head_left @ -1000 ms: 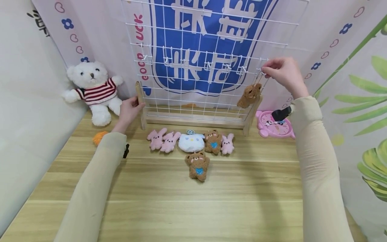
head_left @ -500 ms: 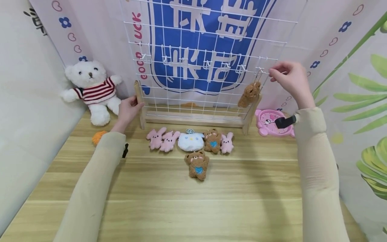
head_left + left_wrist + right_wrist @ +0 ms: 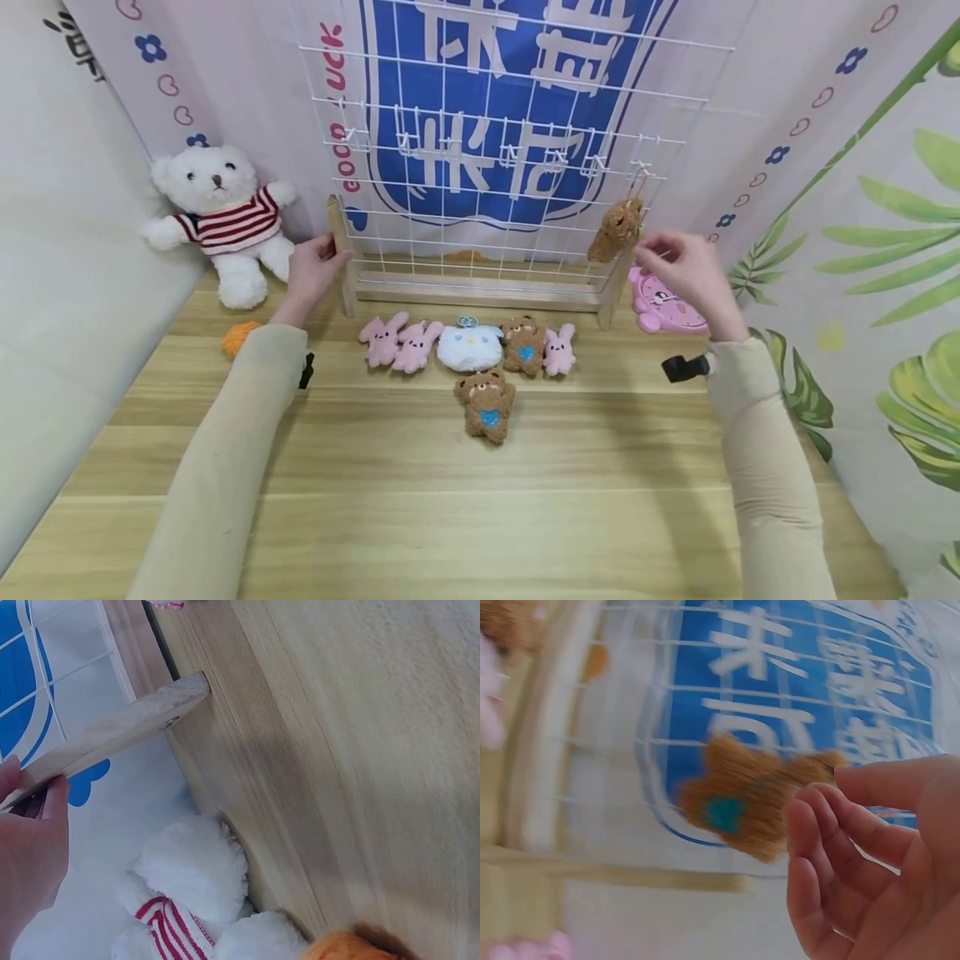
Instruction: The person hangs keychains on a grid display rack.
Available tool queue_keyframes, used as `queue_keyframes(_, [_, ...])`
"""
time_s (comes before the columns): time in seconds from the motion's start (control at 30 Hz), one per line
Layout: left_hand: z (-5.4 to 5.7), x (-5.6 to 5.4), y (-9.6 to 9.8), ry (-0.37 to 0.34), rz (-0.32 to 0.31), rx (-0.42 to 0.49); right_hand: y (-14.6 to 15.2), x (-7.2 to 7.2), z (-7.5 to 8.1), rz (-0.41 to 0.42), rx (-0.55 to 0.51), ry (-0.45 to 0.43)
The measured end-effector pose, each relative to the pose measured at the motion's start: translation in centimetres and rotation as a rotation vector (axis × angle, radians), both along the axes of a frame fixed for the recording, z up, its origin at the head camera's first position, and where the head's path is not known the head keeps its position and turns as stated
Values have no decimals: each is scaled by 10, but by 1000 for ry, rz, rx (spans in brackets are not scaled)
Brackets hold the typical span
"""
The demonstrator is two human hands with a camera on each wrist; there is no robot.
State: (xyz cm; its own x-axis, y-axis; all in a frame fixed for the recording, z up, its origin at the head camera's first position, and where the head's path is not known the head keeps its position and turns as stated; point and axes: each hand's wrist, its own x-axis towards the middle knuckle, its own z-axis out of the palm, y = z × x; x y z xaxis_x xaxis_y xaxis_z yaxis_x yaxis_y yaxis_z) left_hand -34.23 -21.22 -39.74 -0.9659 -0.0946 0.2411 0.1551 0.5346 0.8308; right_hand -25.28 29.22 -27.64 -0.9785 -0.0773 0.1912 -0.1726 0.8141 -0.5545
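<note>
My left hand (image 3: 317, 271) grips the left wooden post (image 3: 112, 735) of a white wire grid rack (image 3: 480, 287), thumb and fingers on either side of it. A brown bear plush keychain (image 3: 617, 232) hangs by its cord from a hook at the grid's right end. My right hand (image 3: 686, 271) is beside and just below it, with fingers loosely curved and nothing in them; in the right wrist view the fingertips overlap the bear's edge. Several white hooks (image 3: 510, 156) line the grid to the left of the hanging bear.
Pink bunny keychains (image 3: 415, 346), a white plush keychain (image 3: 470, 348) and brown bear keychains (image 3: 487, 406) lie before the rack. A white teddy bear (image 3: 236, 218) in a striped shirt and an orange fuzzy thing (image 3: 240, 339) are left; a pink clock (image 3: 663, 304) is right.
My right hand has let go at the hook, drawn right, then dropped beside the hanging bear keychain. The left hand keeps its grip on the post.
</note>
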Motion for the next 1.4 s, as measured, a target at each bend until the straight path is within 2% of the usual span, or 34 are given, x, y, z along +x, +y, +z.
queue_keyframes(0.1, [1, 1, -1, 8, -7, -7, -8, -4, -24, 58, 35, -61])
queue_keyframes(0.27, [1, 0, -2, 2, -1, -18, -23, -21, -69, 156, 79, -139])
queue_keyframes(0.4, [-1, -2, -2, -8, 11, -23, -32, -38, -99, 173, 95, -151])
queue_keyframes(0.5, [-2, -3, -2, -5, 0, -21, -36, -50, -114, 160, 110, -170])
queue_keyframes(0.67, [-2, -2, -2, 16, -17, -17, -44, -64, -124, 147, 139, -208])
queue_keyframes(0.9, [-2, -3, -1, 41, -4, -28, -58, -74, -133, 173, 260, -236])
queue_keyframes(1.0, [-2, -3, -1, 46, -3, -24, -62, -76, -136, 169, 297, -285])
queue_keyframes(1.17, [-2, -1, 1, 42, 0, -33, -65, -78, -140, 185, 296, -372])
queue_keyframes(1.4, [-2, -1, 1, 51, 8, -45, -67, -78, -140, 192, 306, -418])
